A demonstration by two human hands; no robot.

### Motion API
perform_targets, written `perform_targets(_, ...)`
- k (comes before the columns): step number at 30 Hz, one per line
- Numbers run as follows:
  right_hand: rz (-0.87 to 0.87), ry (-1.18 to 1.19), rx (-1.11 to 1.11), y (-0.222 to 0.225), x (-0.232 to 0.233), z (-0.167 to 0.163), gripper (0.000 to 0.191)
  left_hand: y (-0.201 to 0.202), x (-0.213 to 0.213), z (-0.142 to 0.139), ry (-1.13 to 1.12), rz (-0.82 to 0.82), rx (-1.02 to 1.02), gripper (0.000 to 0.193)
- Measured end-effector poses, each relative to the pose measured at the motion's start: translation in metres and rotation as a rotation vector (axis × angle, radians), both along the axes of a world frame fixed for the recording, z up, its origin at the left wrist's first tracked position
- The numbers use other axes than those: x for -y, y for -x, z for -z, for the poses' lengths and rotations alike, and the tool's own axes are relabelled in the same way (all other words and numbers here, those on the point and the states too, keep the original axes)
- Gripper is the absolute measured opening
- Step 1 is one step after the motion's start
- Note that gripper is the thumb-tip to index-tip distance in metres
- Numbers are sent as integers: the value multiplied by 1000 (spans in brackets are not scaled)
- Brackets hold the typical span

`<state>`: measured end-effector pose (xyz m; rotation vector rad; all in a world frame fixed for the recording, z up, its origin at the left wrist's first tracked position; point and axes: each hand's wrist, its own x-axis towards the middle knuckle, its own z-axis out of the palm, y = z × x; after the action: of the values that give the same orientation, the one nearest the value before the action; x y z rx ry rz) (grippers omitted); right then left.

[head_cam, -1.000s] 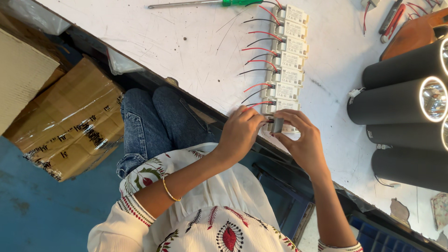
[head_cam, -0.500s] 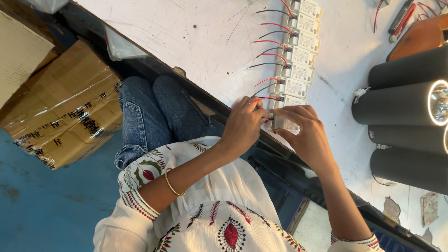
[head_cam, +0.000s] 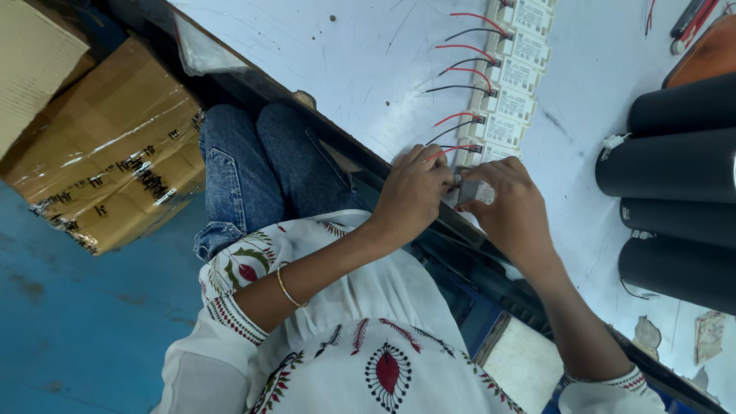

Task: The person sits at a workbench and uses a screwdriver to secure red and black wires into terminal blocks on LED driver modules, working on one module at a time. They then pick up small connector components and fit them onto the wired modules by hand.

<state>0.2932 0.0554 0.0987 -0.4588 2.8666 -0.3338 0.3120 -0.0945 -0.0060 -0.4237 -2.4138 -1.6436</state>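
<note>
Near the middle of the frame both hands meet at the edge of the white desk [head_cam: 345, 69]. The right hand [head_cam: 515, 211] has its fingers closed around a small white driver module [head_cam: 477, 190], gripping it just off the desk's edge. The left hand [head_cam: 414, 192] sits touching it on the other side, fingers pinched shut on the thin red and black wires [head_cam: 445, 150] at the module's end.

Just above the hands, a row of matching white modules [head_cam: 512, 77] runs toward the top of the frame, each with a red and a black lead trailing to the left. At the right edge lie several black cylindrical lamp housings [head_cam: 675, 169], stacked side by side. In the upper left, beside the person's denim-clad knees, sits a taped cardboard box [head_cam: 107, 153] on the blue floor [head_cam: 69, 330].
</note>
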Motion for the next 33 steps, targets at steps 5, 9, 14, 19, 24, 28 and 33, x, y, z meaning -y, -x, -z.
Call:
perform_targets(5,-76,100,-102,-6,-7,9,40,-2,0,2,25,-11,-42,14)
perform_targets(9,-121,157,-293,-19,-11,23,41,0,-1,1,49,-71,-131,27)
perform_targets(14,-130,216,-424,-32,-10,41,44,6,6,3,-48,81,-68,30)
perform_targets(19,56,373,-269,-26,-21,45,47,7,6,1,-118,201,-87,34)
perform_targets(24,156,362,-227,-20,-24,50,42,2,1,2,-127,181,-106,37)
perform_targets(28,153,358,-231,-20,-22,56,37,3,-3,8,-148,143,-133,27)
perform_targets(33,147,495,-47,-13,-36,48,36,9,-3,10,-203,215,70,29)
